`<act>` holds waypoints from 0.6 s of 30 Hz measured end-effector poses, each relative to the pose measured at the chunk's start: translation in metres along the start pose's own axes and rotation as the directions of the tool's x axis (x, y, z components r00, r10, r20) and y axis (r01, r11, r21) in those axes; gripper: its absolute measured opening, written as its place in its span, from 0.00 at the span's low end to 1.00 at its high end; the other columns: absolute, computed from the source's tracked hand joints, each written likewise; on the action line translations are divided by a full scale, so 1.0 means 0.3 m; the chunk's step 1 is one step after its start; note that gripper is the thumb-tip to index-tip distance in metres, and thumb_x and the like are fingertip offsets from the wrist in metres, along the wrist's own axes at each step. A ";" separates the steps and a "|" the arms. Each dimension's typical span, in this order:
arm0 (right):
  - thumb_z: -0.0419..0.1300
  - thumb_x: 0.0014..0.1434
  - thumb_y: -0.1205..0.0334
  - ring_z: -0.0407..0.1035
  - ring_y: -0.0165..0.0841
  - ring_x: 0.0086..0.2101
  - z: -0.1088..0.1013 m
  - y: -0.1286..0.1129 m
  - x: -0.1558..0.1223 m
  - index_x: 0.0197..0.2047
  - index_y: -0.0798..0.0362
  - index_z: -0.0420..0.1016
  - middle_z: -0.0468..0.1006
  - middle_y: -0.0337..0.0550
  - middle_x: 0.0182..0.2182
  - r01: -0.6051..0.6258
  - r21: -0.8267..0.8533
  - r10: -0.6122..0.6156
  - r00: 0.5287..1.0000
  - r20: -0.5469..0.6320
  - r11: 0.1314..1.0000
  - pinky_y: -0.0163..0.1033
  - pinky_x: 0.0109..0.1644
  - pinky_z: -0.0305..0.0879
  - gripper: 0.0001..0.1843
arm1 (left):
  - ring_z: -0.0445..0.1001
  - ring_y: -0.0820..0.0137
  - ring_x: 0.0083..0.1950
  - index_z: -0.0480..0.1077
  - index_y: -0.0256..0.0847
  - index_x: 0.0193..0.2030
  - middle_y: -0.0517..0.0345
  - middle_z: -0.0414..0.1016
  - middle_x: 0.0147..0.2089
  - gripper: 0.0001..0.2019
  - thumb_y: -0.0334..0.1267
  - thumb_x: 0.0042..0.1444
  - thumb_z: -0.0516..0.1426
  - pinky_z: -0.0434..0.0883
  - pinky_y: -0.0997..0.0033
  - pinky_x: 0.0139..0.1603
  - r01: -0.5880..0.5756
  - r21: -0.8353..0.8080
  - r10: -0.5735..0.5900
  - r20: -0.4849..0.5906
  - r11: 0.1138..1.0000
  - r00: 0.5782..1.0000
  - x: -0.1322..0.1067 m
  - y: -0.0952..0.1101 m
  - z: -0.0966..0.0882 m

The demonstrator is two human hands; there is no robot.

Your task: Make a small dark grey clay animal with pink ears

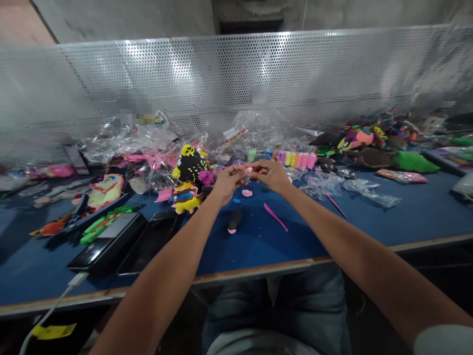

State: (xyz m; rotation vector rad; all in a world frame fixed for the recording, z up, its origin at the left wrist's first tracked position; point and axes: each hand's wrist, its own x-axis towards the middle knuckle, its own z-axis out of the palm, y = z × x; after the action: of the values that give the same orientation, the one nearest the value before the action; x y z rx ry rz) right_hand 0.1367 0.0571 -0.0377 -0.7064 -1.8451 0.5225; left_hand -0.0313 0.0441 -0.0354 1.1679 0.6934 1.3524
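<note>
Both my arms reach out over the blue table (369,222). My left hand (228,181) and my right hand (272,175) meet above its middle, fingers pinched together on a small pink piece of clay (250,170) held between them. Below the hands lie a pink clay blob (247,193), a tiny blue bit (237,200), a thin pink modelling tool (275,216) and a dark tool with a pink tip (234,222). A black and yellow clay figure (190,165) stands just left of my left hand, with a yellow striped figure (185,197) in front of it.
A row of coloured clay sticks (295,159) lies behind the hands among clear plastic bags (325,183). Two dark phones (148,244) and a charging cable (55,308) sit at the front left. Finished clay figures (356,138) crowd the back right. A perforated metal screen (236,84) closes the far side.
</note>
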 end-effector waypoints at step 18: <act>0.62 0.57 0.46 0.69 0.28 0.20 0.012 0.000 0.004 0.34 0.52 0.81 0.80 0.41 0.31 -0.065 -0.073 0.060 0.995 -0.080 0.995 0.37 0.29 0.66 0.16 | 0.73 0.76 0.25 0.75 0.35 0.33 0.61 0.75 0.26 0.16 0.43 0.42 0.71 0.72 0.73 0.31 0.020 0.028 -0.017 -0.115 0.999 0.993 0.005 -0.012 -0.008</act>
State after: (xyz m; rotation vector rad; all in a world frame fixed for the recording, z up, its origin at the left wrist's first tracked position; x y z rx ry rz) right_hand 0.1331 0.0577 -0.0381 -0.8264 -1.7824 0.4615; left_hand -0.0320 0.0466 -0.0391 1.1105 0.8073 1.4064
